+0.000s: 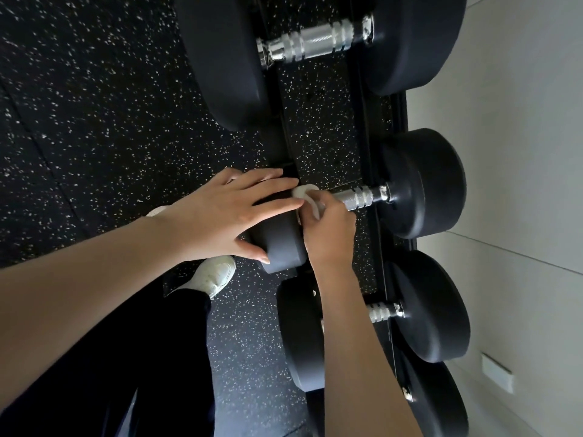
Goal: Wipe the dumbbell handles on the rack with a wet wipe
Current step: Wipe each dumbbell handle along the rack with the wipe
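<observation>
Black dumbbells with chrome handles lie in a row on a black rack (369,146). My right hand (328,228) grips a white wet wipe (307,197) wrapped around the near end of the middle dumbbell's handle (359,197). My left hand (227,212) rests flat, fingers straight, on that dumbbell's near head (280,244). A larger dumbbell's handle (315,41) lies farther along the rack. A closer dumbbell's handle (383,312) is partly hidden behind my right forearm.
The floor (94,105) is black rubber with white speckles. A pale wall (520,152) runs along the rack's far side, with a white socket plate (497,372) low on it. My white shoe (214,275) and dark trouser leg stand close to the rack.
</observation>
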A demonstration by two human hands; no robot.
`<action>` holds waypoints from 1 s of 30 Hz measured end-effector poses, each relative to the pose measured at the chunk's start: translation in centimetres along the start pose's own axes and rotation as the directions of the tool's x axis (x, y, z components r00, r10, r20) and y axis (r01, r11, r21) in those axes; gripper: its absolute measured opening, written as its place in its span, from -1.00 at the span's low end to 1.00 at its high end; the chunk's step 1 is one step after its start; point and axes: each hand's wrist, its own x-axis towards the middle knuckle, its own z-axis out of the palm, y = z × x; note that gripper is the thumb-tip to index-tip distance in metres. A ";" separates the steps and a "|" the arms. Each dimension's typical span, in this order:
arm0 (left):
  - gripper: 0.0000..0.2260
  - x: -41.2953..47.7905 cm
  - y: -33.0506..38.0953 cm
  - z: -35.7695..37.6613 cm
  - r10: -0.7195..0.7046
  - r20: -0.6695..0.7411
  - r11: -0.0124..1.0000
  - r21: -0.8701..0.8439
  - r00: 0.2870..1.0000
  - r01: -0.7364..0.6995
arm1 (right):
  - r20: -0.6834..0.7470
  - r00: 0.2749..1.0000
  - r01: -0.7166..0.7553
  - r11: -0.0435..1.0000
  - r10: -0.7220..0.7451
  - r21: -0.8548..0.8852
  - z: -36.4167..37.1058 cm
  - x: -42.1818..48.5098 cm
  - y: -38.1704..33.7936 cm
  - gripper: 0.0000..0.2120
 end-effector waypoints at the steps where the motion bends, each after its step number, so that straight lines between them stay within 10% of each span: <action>1: -0.24 0.0 0.0 0.0 0.001 -0.004 1.000 0.001 1.000 -0.001 | 0.003 1.000 0.007 1.000 -0.007 -0.015 0.0 0.2 0.0 -0.76; 30: -0.25 0.1 -0.2 0.1 0.005 -0.007 0.999 0.037 1.000 -0.005 | -0.288 0.957 -0.107 0.968 0.039 -0.226 -4.5 3.0 1.5 -0.76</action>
